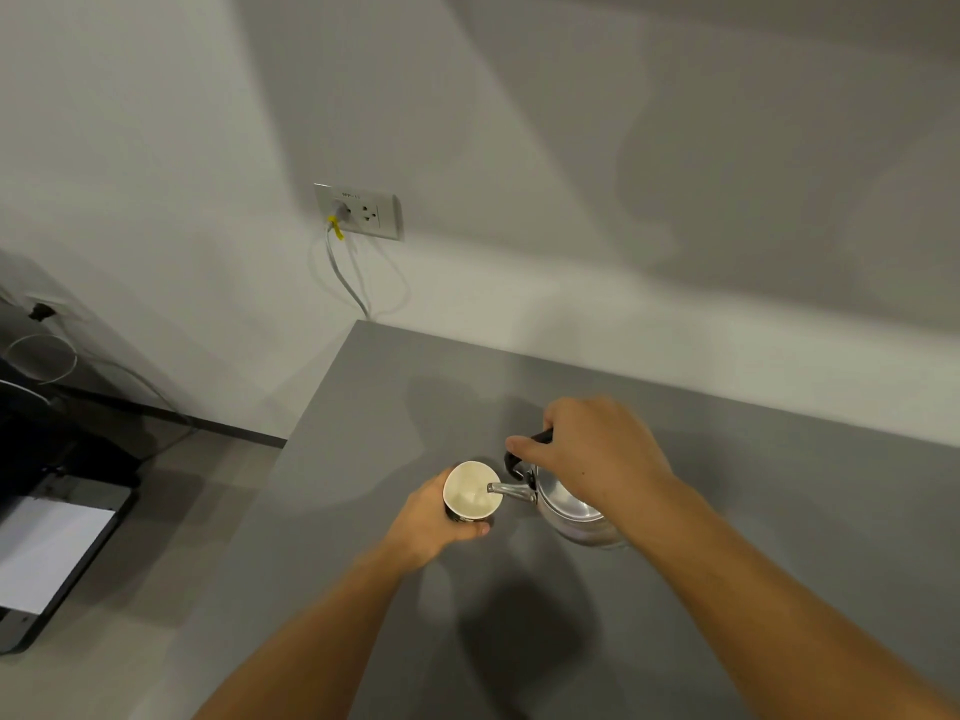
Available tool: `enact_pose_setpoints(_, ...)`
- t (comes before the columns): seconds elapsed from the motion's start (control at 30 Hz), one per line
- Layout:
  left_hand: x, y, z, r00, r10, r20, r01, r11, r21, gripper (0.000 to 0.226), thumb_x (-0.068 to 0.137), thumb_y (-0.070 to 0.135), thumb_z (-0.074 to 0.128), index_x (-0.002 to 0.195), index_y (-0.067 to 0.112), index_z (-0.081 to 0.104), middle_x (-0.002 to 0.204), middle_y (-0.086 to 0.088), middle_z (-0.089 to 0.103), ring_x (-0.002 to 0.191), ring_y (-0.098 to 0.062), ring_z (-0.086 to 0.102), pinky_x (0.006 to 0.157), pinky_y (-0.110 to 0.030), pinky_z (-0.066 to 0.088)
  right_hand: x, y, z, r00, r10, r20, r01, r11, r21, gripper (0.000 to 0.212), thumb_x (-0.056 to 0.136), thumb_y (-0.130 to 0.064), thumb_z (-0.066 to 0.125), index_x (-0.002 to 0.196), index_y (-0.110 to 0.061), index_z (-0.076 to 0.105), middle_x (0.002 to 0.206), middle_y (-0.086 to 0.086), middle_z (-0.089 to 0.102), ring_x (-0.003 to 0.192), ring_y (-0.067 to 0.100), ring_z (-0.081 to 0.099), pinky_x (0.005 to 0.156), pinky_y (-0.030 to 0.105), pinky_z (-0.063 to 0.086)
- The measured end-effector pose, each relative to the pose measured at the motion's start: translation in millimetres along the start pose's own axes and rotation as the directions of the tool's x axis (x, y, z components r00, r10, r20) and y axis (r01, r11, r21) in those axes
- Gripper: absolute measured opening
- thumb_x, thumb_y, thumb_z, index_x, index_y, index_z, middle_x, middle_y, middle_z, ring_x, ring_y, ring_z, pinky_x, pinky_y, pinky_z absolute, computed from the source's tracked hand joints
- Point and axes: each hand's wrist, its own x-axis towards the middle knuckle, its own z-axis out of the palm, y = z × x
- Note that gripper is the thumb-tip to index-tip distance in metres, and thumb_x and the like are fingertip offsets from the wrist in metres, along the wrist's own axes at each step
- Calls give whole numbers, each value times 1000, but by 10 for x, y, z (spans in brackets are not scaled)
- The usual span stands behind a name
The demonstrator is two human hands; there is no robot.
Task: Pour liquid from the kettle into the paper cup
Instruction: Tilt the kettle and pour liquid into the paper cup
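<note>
Kettle (569,506) of shiny metal hangs tilted in my right hand (597,454), which is clamped around its black handle (519,452) from above, fingers wrapped tight and thumb stretched along the front. Its thin spout (511,491) points left and reaches over the rim of the paper cup (471,492), the tip sitting just inside the white opening. I cannot tell whether liquid is running out of the spout; the cup's inside looks pale and evenly lit. My left hand (439,517) is closed around the cup's dark outer wall from the left and below, thumb tip showing at the near side, holding it roughly upright with its mouth leaning a little toward me. Both things are over the grey countertop (701,589), near its left edge, and whether the cup's base touches the surface is hidden by my hand. On the white wall beyond, a wall socket (358,210) has a grey cable (345,272) plugged in, marked with a yellow tag (336,230).
</note>
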Motion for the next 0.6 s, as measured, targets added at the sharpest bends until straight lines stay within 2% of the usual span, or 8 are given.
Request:
enact_pose_setpoints(0.2, -1, 21, 4, 1000, 8, -2, -7, 1000, 13, 71, 69, 32, 94, 131, 37, 61, 115, 13, 75, 107, -5, 69, 90, -21, 52, 26, -104, -41, 1000, -5, 25, 5, 999, -34, 44, 87, -58, 61, 70, -17, 63, 66, 4, 60, 63, 24, 57, 54, 32, 39)
enact_pose_setpoints(0.3, 2, 19, -3, 1000, 15, 0, -15, 1000, 10, 69, 69, 32, 94, 130, 36, 62, 115, 12, 75, 107, -6, 69, 95, -24, 53, 35, -130, -34, 1000, -15, 18, 16, 999, -50, 43, 87, -56, 62, 70, -17, 64, 69, 5, 63, 64, 24, 57, 55, 31, 39)
enact_pose_setpoints(0.6, -7, 45, -6, 1000, 29, 0, -29, 1000, 9, 67, 72, 27, 93, 131, 33, 62, 115, 9, 75, 107, -8, 69, 95, -25, 52, 40, -161, -8, 999, -35, 3, 35, 998, -53, 42, 84, -57, 63, 72, -17, 67, 71, 4, 67, 68, 23, 61, 56, 33, 39)
